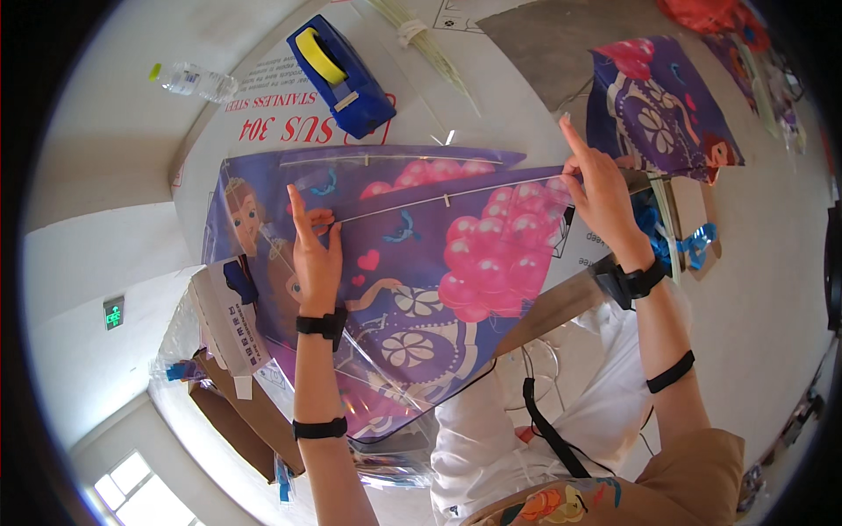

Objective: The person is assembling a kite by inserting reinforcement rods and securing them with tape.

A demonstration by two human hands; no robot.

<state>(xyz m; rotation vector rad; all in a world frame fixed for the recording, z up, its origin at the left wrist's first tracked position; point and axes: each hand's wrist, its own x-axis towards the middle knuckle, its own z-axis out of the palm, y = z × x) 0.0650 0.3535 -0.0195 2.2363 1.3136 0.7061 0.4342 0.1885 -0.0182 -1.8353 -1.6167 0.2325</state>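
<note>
A purple kite (399, 272) of thin printed film, with pink balloons and a cartoon figure, spans the table edge and my lap. A thin pale rod (421, 202) runs along its far edge, with a small strip of tape near the middle. My left hand (316, 254) pinches that edge at its left part, index finger stretched up. At the right corner, my right hand (605, 188) pinches the same kite between thumb and fingers, its index finger pointing away. Beneath it lies another similar purple kite (298, 171), also with a rod along its far edge.
A blue tape dispenser (346, 83) with yellow tape stands beyond the kites. Bundled pale rods (425, 48) lie at the far side. Another printed kite (658, 114) rests at the right, near blue ribbon (697, 245). A clear bottle (189, 79) and an open cardboard box (228, 320) are at left.
</note>
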